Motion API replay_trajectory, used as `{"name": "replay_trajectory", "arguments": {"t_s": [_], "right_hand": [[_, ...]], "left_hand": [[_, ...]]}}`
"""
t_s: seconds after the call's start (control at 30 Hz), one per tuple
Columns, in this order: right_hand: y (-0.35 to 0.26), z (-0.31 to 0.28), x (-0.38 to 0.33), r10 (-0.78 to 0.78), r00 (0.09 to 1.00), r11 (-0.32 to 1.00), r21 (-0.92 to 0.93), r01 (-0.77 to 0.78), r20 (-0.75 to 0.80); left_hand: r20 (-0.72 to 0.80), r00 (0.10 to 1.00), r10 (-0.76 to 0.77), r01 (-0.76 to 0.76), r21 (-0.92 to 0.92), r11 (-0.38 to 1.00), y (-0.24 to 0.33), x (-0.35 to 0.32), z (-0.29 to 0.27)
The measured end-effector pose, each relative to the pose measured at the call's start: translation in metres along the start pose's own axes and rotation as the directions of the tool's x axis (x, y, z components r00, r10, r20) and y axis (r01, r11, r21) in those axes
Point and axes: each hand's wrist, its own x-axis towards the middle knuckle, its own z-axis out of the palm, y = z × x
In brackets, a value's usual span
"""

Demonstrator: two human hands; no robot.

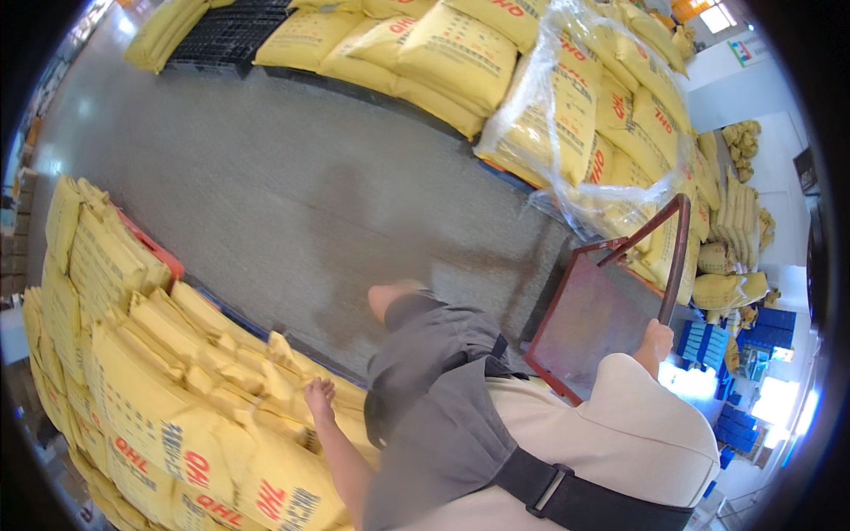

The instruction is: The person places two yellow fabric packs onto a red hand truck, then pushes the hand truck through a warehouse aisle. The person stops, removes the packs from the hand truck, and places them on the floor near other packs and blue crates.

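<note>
My right hand [655,343] is wrapped round the dark red tube handle [681,243] of a platform cart. The cart's flat deck [584,323], edged in red, stands on the floor at my right and looks bare. My left hand [320,395] hangs at my other side with loosely bent fingers and nothing visible in it. Beside it lies a stack of yellow printed sacks [177,354]; whether the hand touches them I cannot tell.
More yellow sacks [456,57] lie on dark pallets across the grey floor [239,177]. A tall sack pile wrapped in clear film [553,124] stands close beyond the cart. A black pallet [228,35] shows at the far left. Blue crates [704,342] stand at the right.
</note>
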Motion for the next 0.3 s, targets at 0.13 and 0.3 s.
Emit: {"name": "replay_trajectory", "arguments": {"t_s": [0.13,0.3], "right_hand": [[-0.067,-0.028,-0.128,0.027,1.0,0.999,0.034,-0.027,-0.006],[-0.173,-0.057,-0.281,-0.003,1.0,1.0,0.031,0.002,0.023]], "left_hand": [[0.039,0.972,0.233,-0.235,0.071,0.969,0.171,0.088,-0.012],[0.025,0.985,0.169,-0.17,0.06,0.984,0.302,0.195,-0.081]]}}
